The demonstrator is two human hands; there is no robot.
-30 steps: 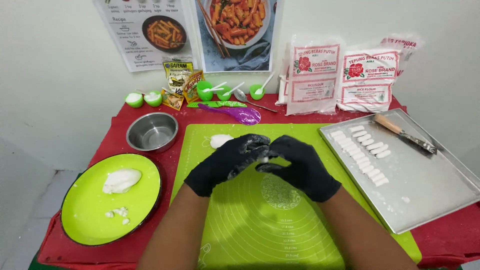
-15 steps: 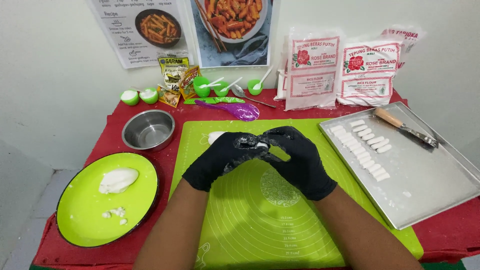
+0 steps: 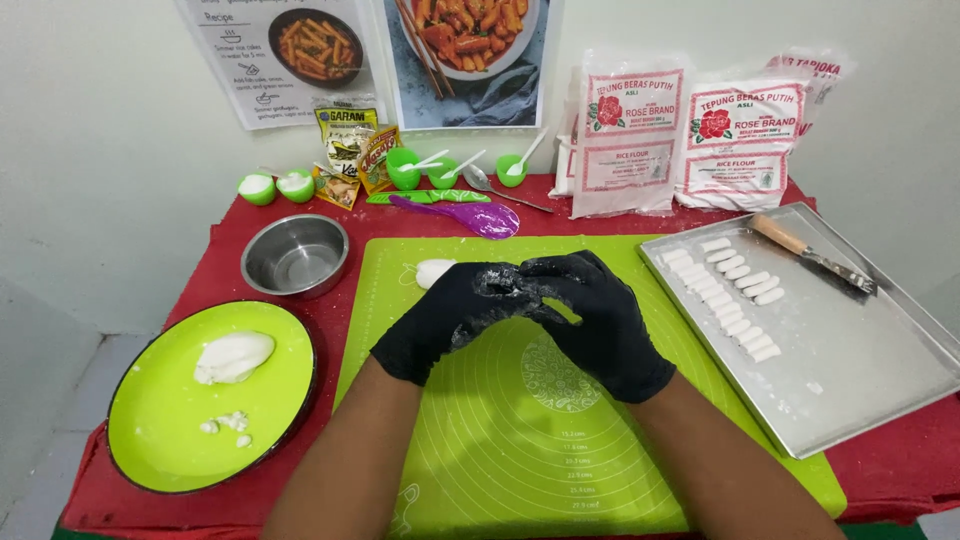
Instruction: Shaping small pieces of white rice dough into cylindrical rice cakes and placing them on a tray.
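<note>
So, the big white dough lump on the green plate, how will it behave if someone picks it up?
The dough lump looks soft and slumped, so it would probably sag and dent rather than stay stiff. Crumbs lie beside it on the green plate, so bits may break off. White smears on the left hand suggest it is somewhat sticky, not slippery.

head view | above, facing down and forward | close over green mat (image 3: 470, 440) | wall behind
</note>
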